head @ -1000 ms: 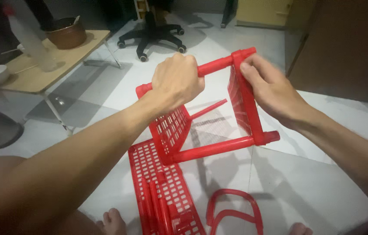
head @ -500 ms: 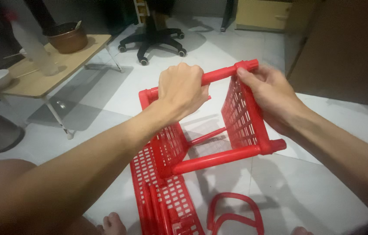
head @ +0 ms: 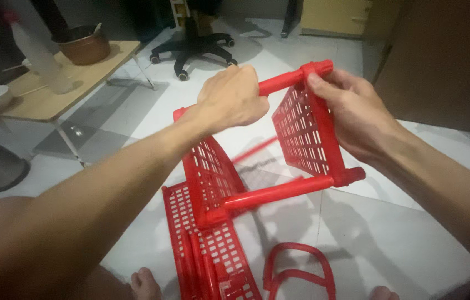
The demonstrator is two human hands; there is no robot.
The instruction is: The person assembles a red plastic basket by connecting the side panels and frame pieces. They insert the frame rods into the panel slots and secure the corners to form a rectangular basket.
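Your left hand is clenched around the top red rod while your right hand grips the slotted side panel, bracing the frame above the floor

We see the red plastic frame now higher and nearer the head camera than a second ago, its right lattice panel turned more edge-on. The left hand now sits closer to the right hand along the top rod. The low wooden table shows more fully at left.
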